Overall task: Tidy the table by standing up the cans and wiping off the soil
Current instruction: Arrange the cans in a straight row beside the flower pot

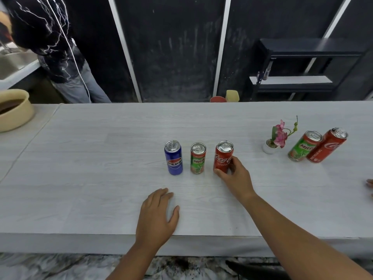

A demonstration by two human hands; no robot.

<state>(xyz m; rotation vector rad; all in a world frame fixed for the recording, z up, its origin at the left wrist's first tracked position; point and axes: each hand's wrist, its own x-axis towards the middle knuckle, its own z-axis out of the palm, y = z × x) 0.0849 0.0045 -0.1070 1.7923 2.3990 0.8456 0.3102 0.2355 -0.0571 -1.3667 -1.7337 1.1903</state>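
A long pale wood-grain table (101, 158) is set before a dark panelled wall. The fingers (232, 161) of the right hand (237, 176) are curled round the right side of a red Coca-Cola can (223, 156), with the thumb pressed low against its near side, so the can is grasped just ahead and to the left of the palm. The can is held upright, its long axis vertical and its lid uppermost, and its base appears to rest on the table. Just to its left a Milo can (198, 158) and then a Pepsi can (173, 158) are stood in the same row, each apart from the next. The left hand (159, 215) is laid flat near the front edge, fingers relaxed and holding nothing, well apart from the row. Farther right, beyond a small potted flower (269, 147), a second Milo can (304, 146) and a second Coca-Cola can (327, 145) are seen touching, lids up; their lean is judged a lens effect. The right hand is the nearer to that pair. A release is judged next, with the fingers drawn back rightward so the tall can is not tipped. Where the soil lies cannot be told.
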